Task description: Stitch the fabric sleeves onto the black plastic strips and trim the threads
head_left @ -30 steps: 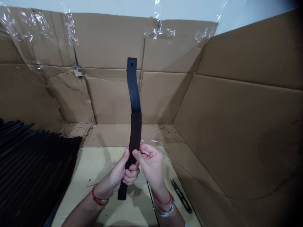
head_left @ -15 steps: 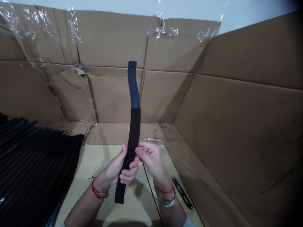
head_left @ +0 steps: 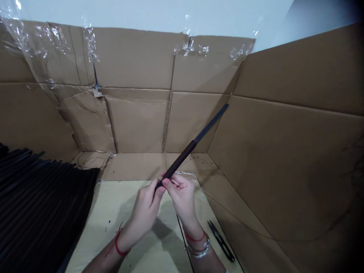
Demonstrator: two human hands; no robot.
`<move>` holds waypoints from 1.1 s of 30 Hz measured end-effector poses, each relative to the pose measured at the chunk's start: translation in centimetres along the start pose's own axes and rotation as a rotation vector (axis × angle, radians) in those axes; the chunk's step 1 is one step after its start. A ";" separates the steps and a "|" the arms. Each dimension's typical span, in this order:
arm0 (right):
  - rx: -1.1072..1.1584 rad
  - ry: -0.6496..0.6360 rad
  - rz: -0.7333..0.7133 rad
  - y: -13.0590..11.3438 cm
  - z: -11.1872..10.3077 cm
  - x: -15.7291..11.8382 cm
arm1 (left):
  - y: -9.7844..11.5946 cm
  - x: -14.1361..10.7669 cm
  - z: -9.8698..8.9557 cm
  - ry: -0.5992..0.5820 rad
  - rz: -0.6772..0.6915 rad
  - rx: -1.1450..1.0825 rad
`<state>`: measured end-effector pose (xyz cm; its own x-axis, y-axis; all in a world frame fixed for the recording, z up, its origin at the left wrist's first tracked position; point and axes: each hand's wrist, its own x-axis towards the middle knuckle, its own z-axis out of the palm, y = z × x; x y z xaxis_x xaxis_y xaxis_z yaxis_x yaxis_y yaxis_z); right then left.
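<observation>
Both of my hands hold one dark strap [head_left: 181,160], raised above the work surface and seen nearly edge-on. Its far part is blue-grey and slants up to the right; the middle is a dark maroon sleeve or section. My left hand [head_left: 145,206] is wrapped around the near end, hiding it. With thumb and fingers, my right hand [head_left: 181,193] pinches the strap just beyond the left one. Black thread snips [head_left: 221,241] lie to the right of my right wrist, apart from both hands.
A large stack of dark strips [head_left: 45,212] fills the left side. Cardboard walls [head_left: 136,121] with clear tape stand at the back and right. A thin loose thread [head_left: 241,220] runs along the right. Small dark bits dot the pale board [head_left: 113,204].
The strap has turned from nearly upright, broad face showing, to edge-on and leaning right. My left hand has rolled over, back now showing. The snips have not been touched.
</observation>
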<state>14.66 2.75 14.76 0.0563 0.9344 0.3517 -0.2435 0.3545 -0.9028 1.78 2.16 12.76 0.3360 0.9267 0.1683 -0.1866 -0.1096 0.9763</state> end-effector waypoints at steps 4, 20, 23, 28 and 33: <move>-0.062 -0.075 0.033 -0.3 0.3 -0.2 | -0.5 0.7 0.5 -0.143 -0.198 -0.230; -0.002 -0.089 0.059 -1.1 0.2 -0.8 | 0.2 -0.3 0.4 -0.148 -0.226 -0.171; -0.082 -0.133 0.070 -1.6 0.3 -1.1 | 0.5 -0.1 0.1 -0.367 -0.368 -0.222; -0.026 -0.094 0.024 -1.2 -0.2 -0.8 | 0.3 -0.2 0.0 0.007 -0.108 -0.051; -0.035 -0.007 -0.044 -0.7 -0.3 -0.5 | 0.1 -0.3 0.3 -0.301 -0.270 -0.218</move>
<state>15.06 2.00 15.17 0.0590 0.9178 0.3926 -0.2073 0.3960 -0.8946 1.98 1.78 12.82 0.6468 0.7622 -0.0249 -0.2347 0.2300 0.9445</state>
